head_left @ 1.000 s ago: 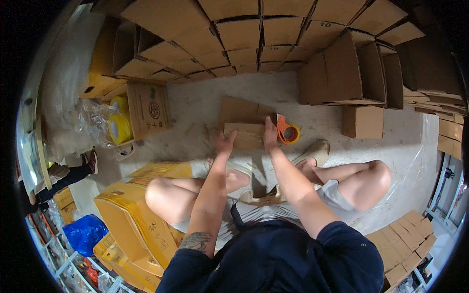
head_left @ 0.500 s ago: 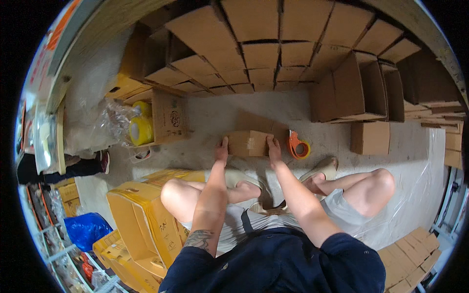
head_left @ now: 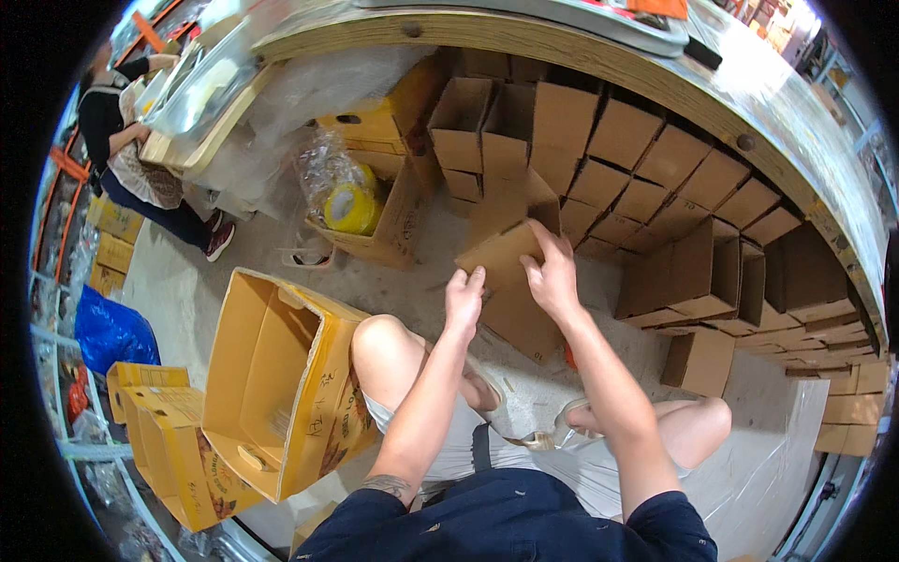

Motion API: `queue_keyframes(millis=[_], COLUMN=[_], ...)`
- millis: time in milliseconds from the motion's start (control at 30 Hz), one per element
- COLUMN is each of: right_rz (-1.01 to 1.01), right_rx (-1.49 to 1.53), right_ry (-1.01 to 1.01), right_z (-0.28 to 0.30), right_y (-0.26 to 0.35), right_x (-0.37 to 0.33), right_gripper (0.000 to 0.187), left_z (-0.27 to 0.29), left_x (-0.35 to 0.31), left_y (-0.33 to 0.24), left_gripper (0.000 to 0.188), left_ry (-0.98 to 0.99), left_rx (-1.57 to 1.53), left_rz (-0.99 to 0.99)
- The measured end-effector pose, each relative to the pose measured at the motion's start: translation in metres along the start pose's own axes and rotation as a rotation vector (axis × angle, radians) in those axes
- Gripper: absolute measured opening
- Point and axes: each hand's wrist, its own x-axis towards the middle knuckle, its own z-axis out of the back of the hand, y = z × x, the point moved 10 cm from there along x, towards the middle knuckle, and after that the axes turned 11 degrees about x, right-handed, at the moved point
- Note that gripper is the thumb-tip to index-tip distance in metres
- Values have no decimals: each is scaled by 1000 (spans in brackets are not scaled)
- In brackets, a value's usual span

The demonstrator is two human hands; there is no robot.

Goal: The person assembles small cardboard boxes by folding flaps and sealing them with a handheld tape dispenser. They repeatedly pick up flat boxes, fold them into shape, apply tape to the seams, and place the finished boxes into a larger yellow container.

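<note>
A small brown cardboard box [head_left: 494, 255], tilted and with flaps standing out, is between my two hands above the floor. My left hand [head_left: 464, 298] pinches its near left corner with thumb and fingers. My right hand [head_left: 554, 273] grips the right edge, fingers bent over the top and thumb below. One flap [head_left: 523, 326] hangs down toward my feet. A scrap of orange [head_left: 569, 356] shows beside my right forearm, mostly covered by it.
Rows of brown cartons [head_left: 623, 199] stand beneath a wooden-edged table [head_left: 562, 39]. An open carton [head_left: 398, 211] holds yellow tape rolls [head_left: 352, 208]. A large yellow carton [head_left: 267, 375] stands by my left knee. At far left, another person [head_left: 140, 159] stands at a table.
The box has been raised off the floor and tipped, with my hands shifting to its corner and edge. My view has swung, bringing more of the table and the other person into sight.
</note>
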Motion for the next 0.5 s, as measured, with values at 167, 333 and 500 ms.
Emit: queue_keyframes(millis=[167, 333, 500], right_rz=[482, 435, 427], right_rx=[-126, -635, -882], right_ry=[200, 84, 114], right_z=[-20, -27, -16], right_y=[118, 122, 74], right_x=[69, 183, 248], right_gripper=[60, 75, 76], left_z=[49, 49, 13], left_x=[-10, 3, 21], left_y=[-24, -26, 6], left_gripper=[26, 32, 25], left_ry=[-39, 35, 48], left_rx=[-223, -226, -177], left_rz=[114, 110, 114])
